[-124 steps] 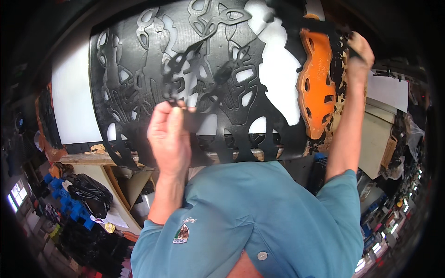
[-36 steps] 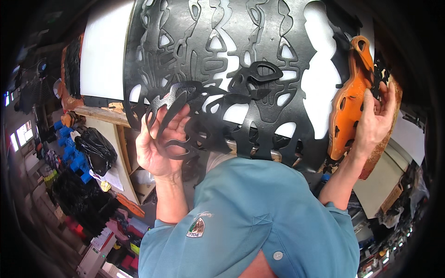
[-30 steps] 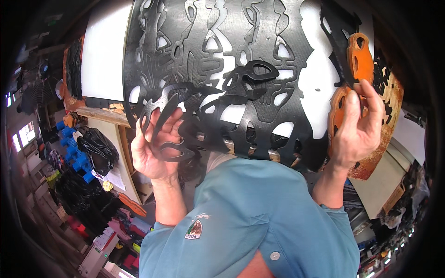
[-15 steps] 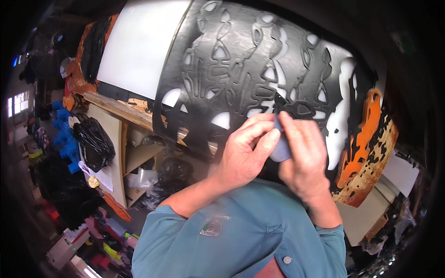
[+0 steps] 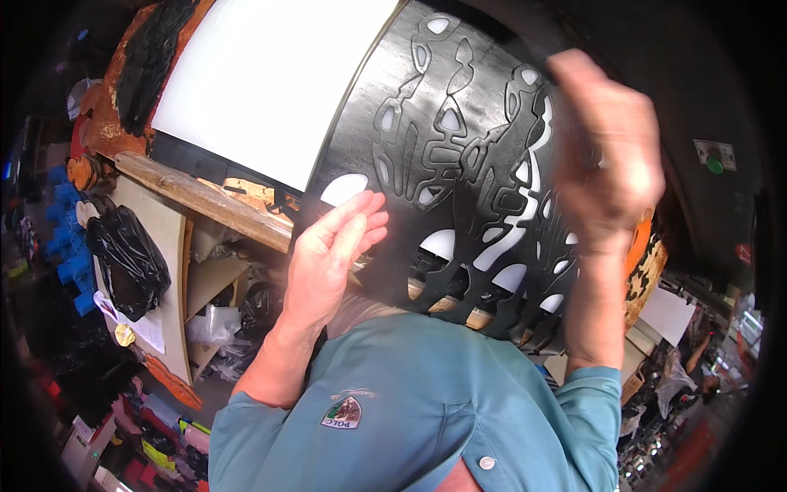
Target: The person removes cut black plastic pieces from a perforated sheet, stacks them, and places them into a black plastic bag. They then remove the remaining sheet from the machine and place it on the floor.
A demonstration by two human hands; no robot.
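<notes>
Black rubber fills most of what we see: a large black rubber sheet with cut-out shapes (image 5: pixel 459 164) lies on a white board (image 5: pixel 262 82), and we place everything else against that sheet. White shows through its oval and teardrop cut-outs, and some cut shapes are still seated in it.

Our left hand (image 5: pixel 328 254) rests at the sheet's near left edge, fingers straight and together, palm open, holding nothing; its fingertips touch or nearly touch the rubber, we cannot tell which. Our right hand (image 5: pixel 607 156) is raised over the sheet's right side and blurred. Its fingers are curled inward, but whether they close on anything we cannot tell.

Right of the sheet, behind the right wrist, an orange rubber sheet with dark cut-outs (image 5: pixel 646 262) peeks out. Left of the sheet, beyond the white board, a rough wooden beam (image 5: pixel 205 197) edges the desk. Below the beam stands a pale wooden shelf unit (image 5: pixel 176 279), with a black plastic bag (image 5: pixel 127 258) hanging at its left and clear plastic wrappings (image 5: pixel 215 328) inside.

Far right of the sheet, a small pale rectangular label with a green round spot (image 5: pixel 711 156) sits on a dark surface. Lower right of the sheet lies a white rectangular sheet of paper (image 5: pixel 666 316).
</notes>
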